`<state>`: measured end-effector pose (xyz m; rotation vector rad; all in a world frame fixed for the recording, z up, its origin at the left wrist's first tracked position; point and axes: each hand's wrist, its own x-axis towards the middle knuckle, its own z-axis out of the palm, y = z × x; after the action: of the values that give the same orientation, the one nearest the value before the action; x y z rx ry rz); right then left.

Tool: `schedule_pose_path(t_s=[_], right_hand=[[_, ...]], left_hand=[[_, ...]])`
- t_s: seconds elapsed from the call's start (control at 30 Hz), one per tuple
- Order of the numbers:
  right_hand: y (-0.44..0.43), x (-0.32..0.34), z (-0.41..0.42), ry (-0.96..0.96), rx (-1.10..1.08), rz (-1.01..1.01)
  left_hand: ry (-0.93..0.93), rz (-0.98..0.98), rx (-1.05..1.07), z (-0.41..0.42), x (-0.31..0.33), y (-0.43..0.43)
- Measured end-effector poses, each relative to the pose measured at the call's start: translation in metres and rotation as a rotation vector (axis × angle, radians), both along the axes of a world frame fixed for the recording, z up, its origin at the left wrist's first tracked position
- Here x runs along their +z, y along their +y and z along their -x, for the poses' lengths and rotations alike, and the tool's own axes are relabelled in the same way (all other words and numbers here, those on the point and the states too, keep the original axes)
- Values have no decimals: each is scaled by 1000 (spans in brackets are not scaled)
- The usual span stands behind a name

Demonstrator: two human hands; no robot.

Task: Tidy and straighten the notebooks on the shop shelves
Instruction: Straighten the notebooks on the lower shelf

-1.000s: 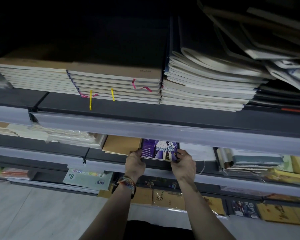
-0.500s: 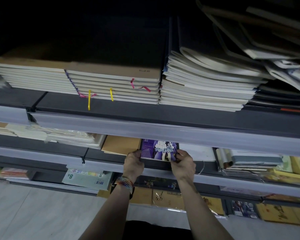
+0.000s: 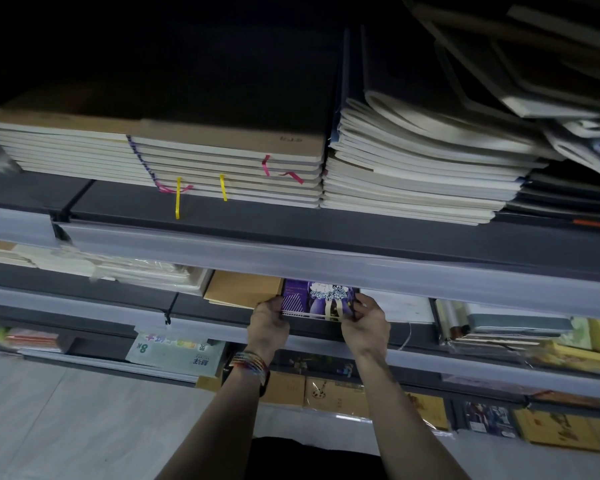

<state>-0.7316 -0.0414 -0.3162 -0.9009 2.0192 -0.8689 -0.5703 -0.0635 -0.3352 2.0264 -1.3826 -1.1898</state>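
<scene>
Purple notebook (image 3: pixel 321 299), seemingly flat, mid-shelf

Reaching forward with both arms, gripping the purple notebook (image 3: pixel 317 301) at its near corners with left hand (image 3: pixel 267 323) and right hand (image 3: pixel 366 323), both curled round its edges.

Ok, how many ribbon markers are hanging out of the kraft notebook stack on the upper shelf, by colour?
On the kraft notebook stack:
Yellow ribbons: 2
Pink ribbons: 3
Total: 5
</scene>
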Motion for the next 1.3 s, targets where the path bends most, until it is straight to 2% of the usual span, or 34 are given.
schedule_pose_path(t_s=[0.3, 1.3], right_hand=[[3, 5, -1, 12, -28, -4], [6, 8, 4, -33, -36, 8]], left_hand=[[-71, 11, -56, -2, -5, -1], [31, 31, -3, -1, -9, 2]])
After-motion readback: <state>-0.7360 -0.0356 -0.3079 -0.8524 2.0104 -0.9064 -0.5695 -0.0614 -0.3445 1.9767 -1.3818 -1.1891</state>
